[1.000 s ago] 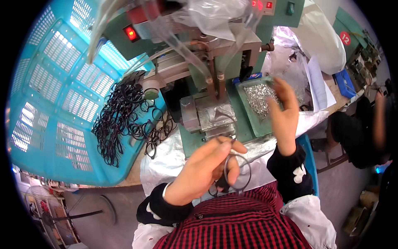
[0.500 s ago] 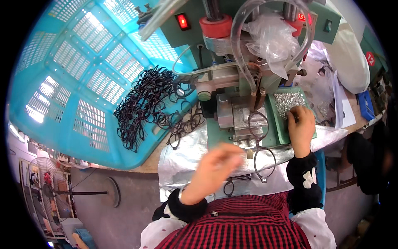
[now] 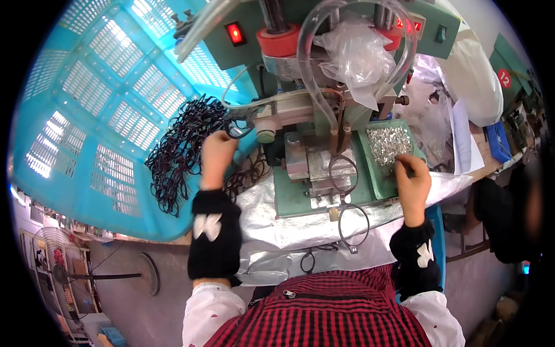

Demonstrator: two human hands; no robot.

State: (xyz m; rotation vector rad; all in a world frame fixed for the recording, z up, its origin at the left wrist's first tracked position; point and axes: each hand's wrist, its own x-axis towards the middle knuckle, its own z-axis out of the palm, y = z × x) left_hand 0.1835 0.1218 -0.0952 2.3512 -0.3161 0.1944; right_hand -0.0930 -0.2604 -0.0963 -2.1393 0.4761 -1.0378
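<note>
My left hand (image 3: 217, 157) reaches to the right edge of a heap of dark eyeglass frames (image 3: 182, 150); its fingers close on the rim of one eyeglass frame (image 3: 239, 130). At the green tray (image 3: 386, 188), my right hand (image 3: 414, 184) has thumb and forefinger bent together over small silvery metal parts (image 3: 388, 144); whether a part is between them is too small to see. Another eyeglass frame (image 3: 353, 224) rests at the press (image 3: 321, 168), one rim on the metal fixture and the other hanging toward me. Neither hand touches it.
A big blue plastic basket (image 3: 115, 191) lies tipped at the left, with frames spilling out. Silvery sheeting (image 3: 277, 231) covers the table's front edge, and another dark frame (image 3: 308, 262) lies on it near my apron. A clear plastic bag (image 3: 358, 55) and hose hang on the press.
My left hand has moved from in front of the press, left and away from me, to the frame heap. My right hand stays at the tray, drawn slightly back. The whole view has shifted a little.
</note>
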